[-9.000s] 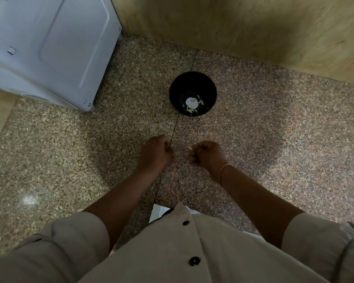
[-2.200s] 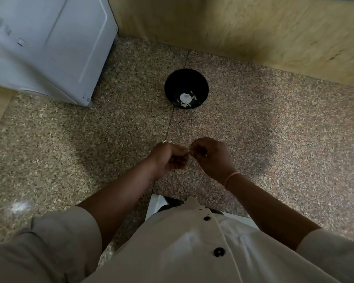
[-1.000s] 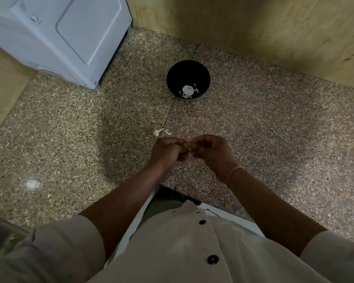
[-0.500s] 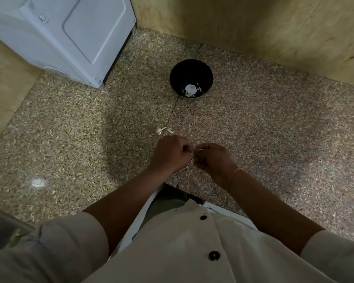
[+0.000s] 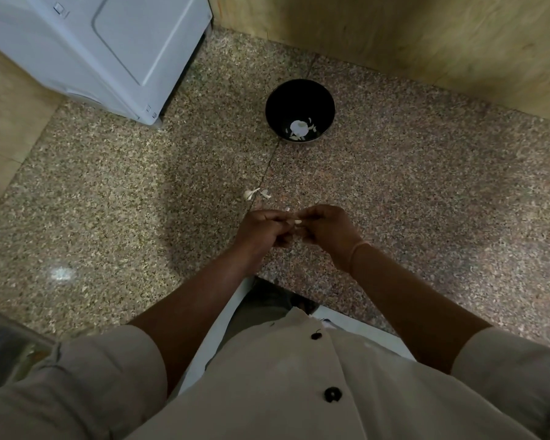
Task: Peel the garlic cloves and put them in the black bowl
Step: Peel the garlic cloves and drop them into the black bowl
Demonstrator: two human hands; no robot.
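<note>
Over the near middle of the speckled worktop [image 5: 426, 201], left hand [image 5: 261, 231] and right hand [image 5: 329, 231] close together, fingers of both curled, pinching one small pale garlic clove [image 5: 295, 221] between the tips. Just beyond the hands, on the worktop, scraps of garlic skin [image 5: 256, 194]. Farther off, near the wooden wall, black bowl [image 5: 281, 98] upright, peeled cloves [image 5: 299, 129] at its bottom. Far left, white appliance [image 5: 108, 42].

The left hand [image 5: 261, 228] and right hand [image 5: 326, 228] meet over the speckled stone counter [image 5: 426, 201], a small pale garlic clove [image 5: 297, 221] pinched between them.
Behind them sits the round black bowl [image 5: 299, 95], peeled garlic pieces [image 5: 299, 129] inside; loose garlic skins [image 5: 255, 194] lie between; a white boxy appliance [image 5: 108, 49] stands back left.
</note>
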